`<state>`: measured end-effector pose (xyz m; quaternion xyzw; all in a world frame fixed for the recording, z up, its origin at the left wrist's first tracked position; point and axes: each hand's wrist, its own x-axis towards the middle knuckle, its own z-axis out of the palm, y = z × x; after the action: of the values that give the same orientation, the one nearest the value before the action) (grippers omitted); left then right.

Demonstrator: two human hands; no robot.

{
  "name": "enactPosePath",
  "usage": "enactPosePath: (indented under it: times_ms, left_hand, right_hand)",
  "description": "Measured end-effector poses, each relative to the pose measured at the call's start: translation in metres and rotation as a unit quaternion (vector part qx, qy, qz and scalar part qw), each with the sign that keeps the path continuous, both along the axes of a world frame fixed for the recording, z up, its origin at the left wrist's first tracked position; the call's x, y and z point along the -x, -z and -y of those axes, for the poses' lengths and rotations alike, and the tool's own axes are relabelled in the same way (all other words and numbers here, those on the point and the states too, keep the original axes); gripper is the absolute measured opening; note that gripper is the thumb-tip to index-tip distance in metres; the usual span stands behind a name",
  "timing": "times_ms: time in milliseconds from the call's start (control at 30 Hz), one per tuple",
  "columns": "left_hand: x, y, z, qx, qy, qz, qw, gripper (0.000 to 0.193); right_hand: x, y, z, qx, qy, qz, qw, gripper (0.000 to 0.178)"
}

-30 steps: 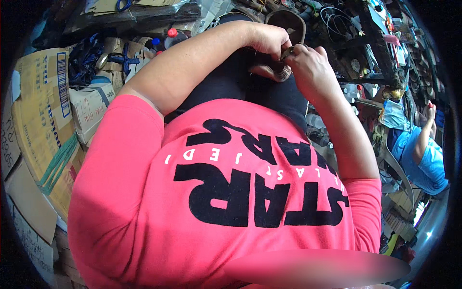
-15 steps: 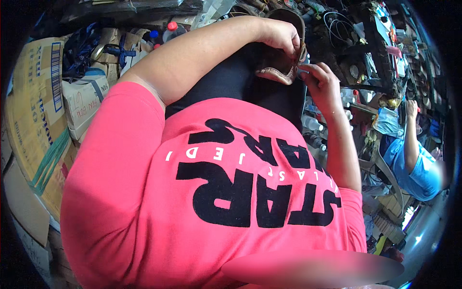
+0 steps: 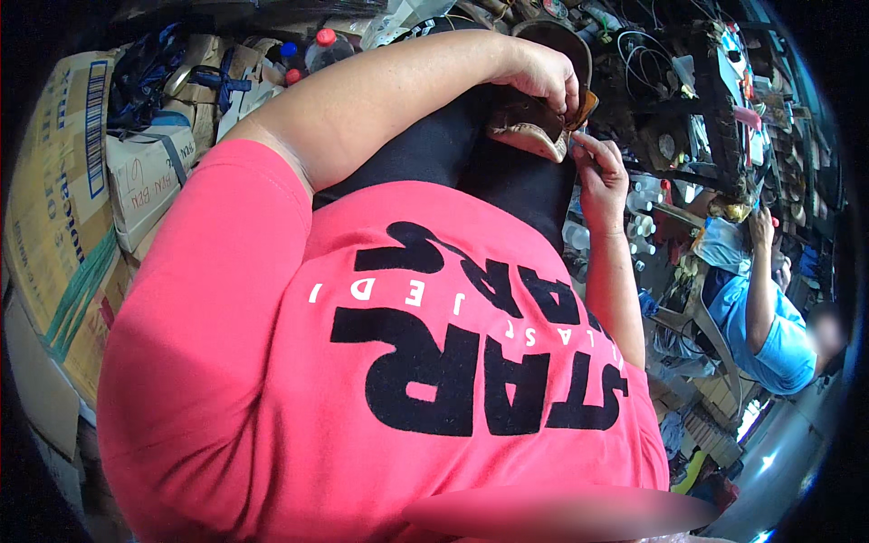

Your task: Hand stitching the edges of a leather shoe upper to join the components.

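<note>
A brown leather shoe [image 3: 527, 136] with a pale stitched edge rests over my dark-trousered lap. My left hand [image 3: 543, 77] is closed on its upper edge from above, fingers bent down into the leather. An orange-brown flap [image 3: 589, 106] sticks up beside those fingertips. Just to the right of the shoe's edge, my right hand [image 3: 602, 181] is raised, thumb and forefinger together against the leather's corner. Whatever is pinched there is too small to make out. Beyond my left hand the curved rim of a brown shoe-like piece [image 3: 579, 43] shows, and I cannot tell whether it is joined.
Cardboard boxes [image 3: 68, 172] and a white box [image 3: 149, 185] stand on my left, near bottles with red and blue caps [image 3: 326, 47]. Clear plastic bottles [image 3: 641, 222] lie to the right. A cluttered rack [image 3: 715, 118] stands beyond; another person in blue [image 3: 765, 317] sits at far right.
My right hand has come up slightly and closer to the shoe's edge. The orange-brown flap by my left fingertips shows more. The person in blue has shifted a little.
</note>
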<state>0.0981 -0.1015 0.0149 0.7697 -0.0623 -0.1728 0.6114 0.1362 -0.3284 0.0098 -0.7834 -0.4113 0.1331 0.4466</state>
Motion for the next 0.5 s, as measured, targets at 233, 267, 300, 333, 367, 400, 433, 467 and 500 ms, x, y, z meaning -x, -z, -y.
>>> enactPosePath:
  times_ms: [233, 267, 300, 333, 367, 400, 433, 467, 500]
  left_hand:
    - [0.002, 0.003, 0.003, 0.012, -0.022, 0.016, 1.000, 0.027]
    - [0.002, 0.002, 0.002, -0.003, -0.014, 0.025, 1.000, 0.027]
    - [0.001, 0.003, 0.002, -0.018, -0.007, 0.034, 0.999, 0.027]
    - [0.000, 0.003, 0.001, -0.018, -0.007, 0.035, 0.999, 0.027]
    - [-0.001, 0.003, 0.001, -0.043, 0.004, 0.036, 0.998, 0.029]
    - [-0.001, 0.000, 0.001, -0.068, 0.018, 0.037, 0.997, 0.032]
    - [-0.001, -0.002, 0.001, -0.068, 0.020, 0.038, 0.997, 0.032]
    - [0.000, -0.004, 0.002, -0.079, 0.032, 0.047, 0.995, 0.032]
    - [0.003, -0.009, 0.002, -0.092, 0.043, 0.054, 0.993, 0.033]
  right_hand:
    - [0.012, 0.006, 0.002, -0.013, 0.060, 0.083, 0.995, 0.022]
    - [0.014, 0.003, 0.000, 0.007, 0.068, 0.134, 0.989, 0.022]
    - [0.017, -0.002, -0.004, 0.001, 0.054, 0.203, 0.978, 0.023]
    - [0.019, -0.008, -0.006, 0.001, 0.054, 0.203, 0.978, 0.023]
    - [0.022, -0.015, -0.007, 0.042, 0.046, 0.234, 0.970, 0.021]
    - [0.024, -0.021, -0.009, 0.083, 0.040, 0.265, 0.960, 0.020]
    - [0.027, -0.027, -0.011, 0.083, 0.042, 0.265, 0.960, 0.020]
    - [0.029, -0.034, -0.014, 0.148, 0.027, 0.300, 0.942, 0.015]
    - [0.031, -0.041, -0.017, 0.211, 0.011, 0.332, 0.920, 0.012]
